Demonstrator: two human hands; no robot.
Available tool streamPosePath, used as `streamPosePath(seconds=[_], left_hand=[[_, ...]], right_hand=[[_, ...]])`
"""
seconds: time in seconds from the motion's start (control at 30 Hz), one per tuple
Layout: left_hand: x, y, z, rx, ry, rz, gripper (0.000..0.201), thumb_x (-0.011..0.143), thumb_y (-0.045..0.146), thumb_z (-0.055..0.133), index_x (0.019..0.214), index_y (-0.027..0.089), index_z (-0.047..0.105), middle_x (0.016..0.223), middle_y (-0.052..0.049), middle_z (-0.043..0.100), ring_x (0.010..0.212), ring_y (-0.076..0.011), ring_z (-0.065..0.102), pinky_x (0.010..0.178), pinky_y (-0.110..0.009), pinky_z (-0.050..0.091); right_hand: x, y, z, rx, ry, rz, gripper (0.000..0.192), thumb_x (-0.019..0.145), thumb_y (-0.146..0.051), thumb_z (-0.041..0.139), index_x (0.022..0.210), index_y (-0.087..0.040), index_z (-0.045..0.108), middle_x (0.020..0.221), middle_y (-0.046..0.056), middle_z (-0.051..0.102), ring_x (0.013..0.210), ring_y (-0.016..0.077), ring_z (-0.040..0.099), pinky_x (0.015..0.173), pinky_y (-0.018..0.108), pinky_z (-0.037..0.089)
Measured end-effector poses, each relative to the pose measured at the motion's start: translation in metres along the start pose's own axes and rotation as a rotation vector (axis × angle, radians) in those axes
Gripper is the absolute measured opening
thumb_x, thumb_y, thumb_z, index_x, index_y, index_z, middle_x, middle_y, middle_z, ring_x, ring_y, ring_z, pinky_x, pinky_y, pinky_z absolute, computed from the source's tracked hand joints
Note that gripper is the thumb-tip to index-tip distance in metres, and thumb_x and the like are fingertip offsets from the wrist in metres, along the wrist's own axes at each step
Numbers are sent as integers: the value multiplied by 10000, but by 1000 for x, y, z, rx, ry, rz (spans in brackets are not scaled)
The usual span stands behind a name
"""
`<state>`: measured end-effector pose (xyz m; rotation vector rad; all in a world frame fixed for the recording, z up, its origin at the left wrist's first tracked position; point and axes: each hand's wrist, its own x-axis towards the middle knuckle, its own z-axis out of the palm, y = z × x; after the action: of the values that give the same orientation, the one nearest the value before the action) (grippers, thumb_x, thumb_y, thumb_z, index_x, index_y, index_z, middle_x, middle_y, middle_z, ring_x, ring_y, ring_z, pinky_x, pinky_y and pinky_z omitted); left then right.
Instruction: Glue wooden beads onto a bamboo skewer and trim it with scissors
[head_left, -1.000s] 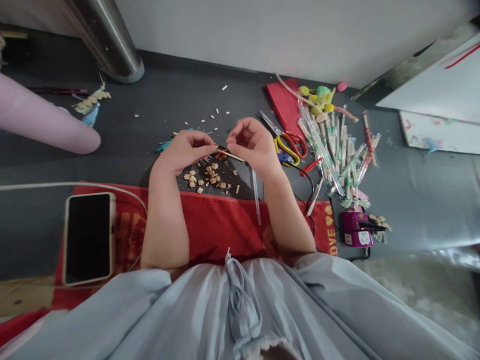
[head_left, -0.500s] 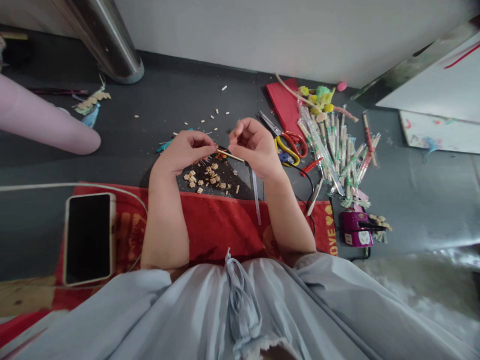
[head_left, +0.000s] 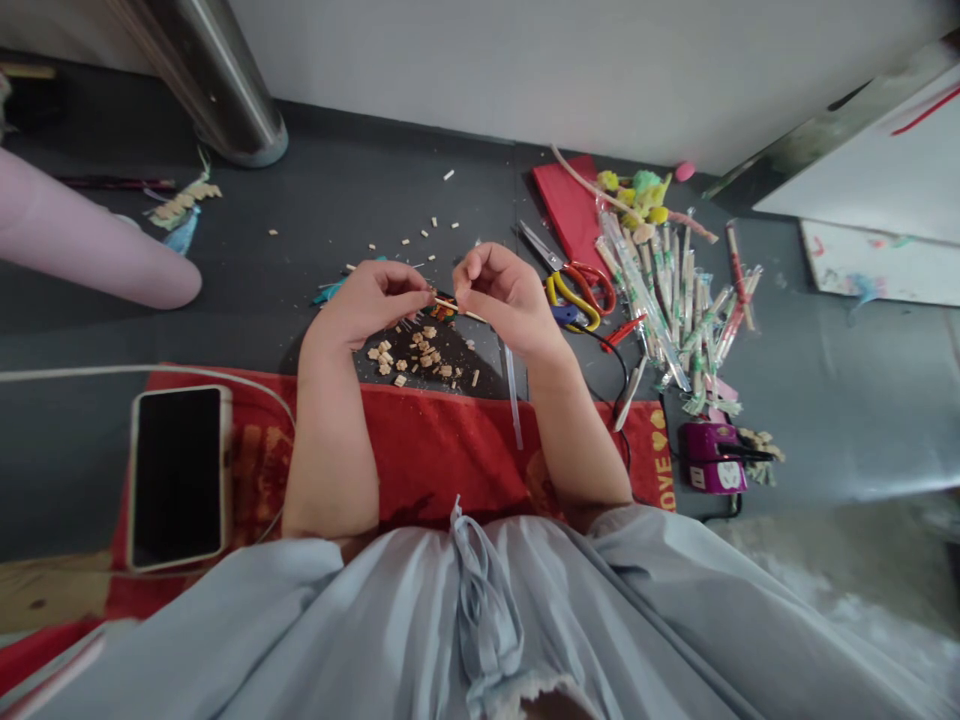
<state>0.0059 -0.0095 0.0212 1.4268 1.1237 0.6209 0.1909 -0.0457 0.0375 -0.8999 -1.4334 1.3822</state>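
A thin pale wooden stick (head_left: pixel 448 304) spans the gap between my two hands. My left hand (head_left: pixel 375 305) pinches its left end between thumb and forefinger. The thumb and fingertips of my right hand (head_left: pixel 506 300) close on the stick farther right, and its right end shows just below that thumb. Under the hands, small cut wooden pieces (head_left: pixel 425 352) lie scattered with crumbs on the dark surface. Something blue-green (head_left: pixel 328 292) is partly hidden behind my left hand. Scissors (head_left: pixel 559 265) with red handles lie just right of my right hand, beside yellow-and-blue handles (head_left: pixel 574 305).
A red towel (head_left: pixel 442 450) covers the near edge, with a phone-like tablet (head_left: pixel 180 475) on its left. At right are several plastic-wrapped sticks (head_left: pixel 675 290), a red packet (head_left: pixel 574 210) and a purple power block (head_left: pixel 711 460). A metal post (head_left: pixel 217 85) stands back left.
My right hand has shifted slightly left and down along the stick, its fingers curling closer to the left hand. The left hand stays almost in place.
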Motion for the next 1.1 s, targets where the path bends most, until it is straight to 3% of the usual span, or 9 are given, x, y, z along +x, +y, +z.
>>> streamPosePath(seconds=[0.47,0.77,1.1], left_hand=[[0,0,0,-9,-4,-8,176,698,318,692,760,155,666,609,11,541,513,-64,428,479,-214,307],[-1,2,0,-22,-5,9,139,685,280,675,734,150,664,608,17,554,508,-54,433,466,-195,305],[0,0,0,-13,-10,23,156,685,309,691,737,163,669,606,14,550,518,-62,437,470,-205,309]], right_hand=[[2,10,-4,-131,44,15,560,691,-606,740,863,-261,333,810,-35,510,719,96,507,723,292,527],[0,9,-2,-153,15,3,406,772,-481,683,882,-250,368,858,-15,549,775,101,553,766,300,526],[0,18,-7,-136,54,-85,325,831,-428,632,903,-262,362,823,-27,530,697,101,554,652,302,562]])
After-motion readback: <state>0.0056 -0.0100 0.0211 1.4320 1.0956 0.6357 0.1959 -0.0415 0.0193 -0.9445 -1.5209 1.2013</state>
